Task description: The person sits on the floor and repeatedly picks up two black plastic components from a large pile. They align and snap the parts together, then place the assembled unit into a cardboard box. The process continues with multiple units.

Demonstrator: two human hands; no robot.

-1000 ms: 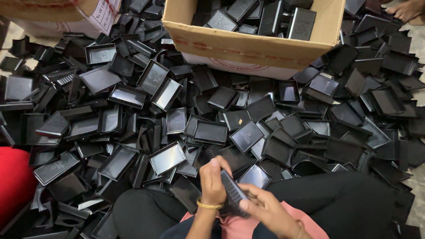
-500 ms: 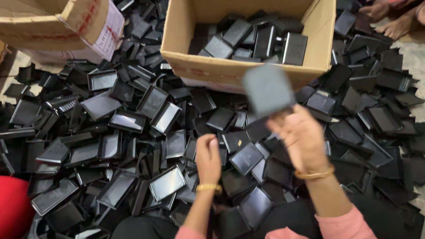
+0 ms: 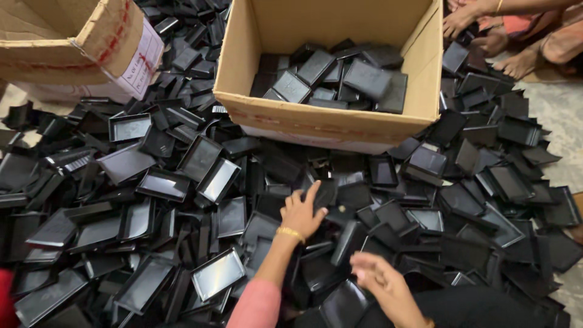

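Note:
A heap of small black plastic trays [image 3: 200, 158] and lids covers the floor in front of me. My left hand [image 3: 302, 212], with a gold bangle at the wrist, lies fingers spread on the black pieces in the middle of the heap. Nothing is held in it. My right hand [image 3: 379, 279] hovers lower and nearer to me, blurred, fingers loosely apart and empty. Beyond both hands stands an open cardboard box [image 3: 328, 118] partly filled with the same black pieces [image 3: 340, 82].
A second cardboard box [image 3: 73, 51] with a white label stands at the upper left. Another person's hands and feet [image 3: 486, 27] are at the upper right, beside the heap. Bare grey floor [image 3: 562, 115] shows at the right edge.
My right hand threw a black piece toward the box and has come back down empty. My left hand has reached forward onto the heap.

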